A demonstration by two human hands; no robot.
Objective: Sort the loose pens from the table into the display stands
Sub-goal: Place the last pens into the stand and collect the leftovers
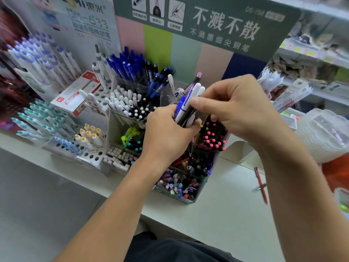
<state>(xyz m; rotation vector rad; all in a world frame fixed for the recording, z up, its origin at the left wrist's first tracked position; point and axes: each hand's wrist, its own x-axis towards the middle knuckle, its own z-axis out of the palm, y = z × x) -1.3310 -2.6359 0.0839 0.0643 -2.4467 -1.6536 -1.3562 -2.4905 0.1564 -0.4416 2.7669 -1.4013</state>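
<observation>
A pale table (217, 220) runs across the view, its front edge cutting diagonally from the left down to the lower right. The widest bare stretch lies in front of the stands and to the right of them.

Behind stands a tall backboard (188, 53) in pastel stripes, topped by a grey-green header printed "不溅不散" and, smaller, "不溅墨细尖钢笔". To the left a white card (88, 21) reads "BM-633" under a partly cut brand name ending "米".

The compartment display stand (204, 183) sits in the middle of the table, its sections crowded with blue, white-capped, black and pink-tipped pens, so little room is left between them. Just left of it, a perforated stand (90, 157) holds teal, yellow and purple-capped pens upright in holes, with several holes free along its near edge. A red and white box (75, 95) rests on it; its print is too blurred to read.

Above the compartment stand, the left hand (168, 133) curls tightly round a bundle of pens (187, 106), mixed blue, white and black with one purple-tipped. The right hand (238, 108) reaches in from the right, thumb and fingers closed in a pinch on one pen of that bundle.

A loose red pen (261, 186) lies on the table well to the right, beside the right forearm.
</observation>
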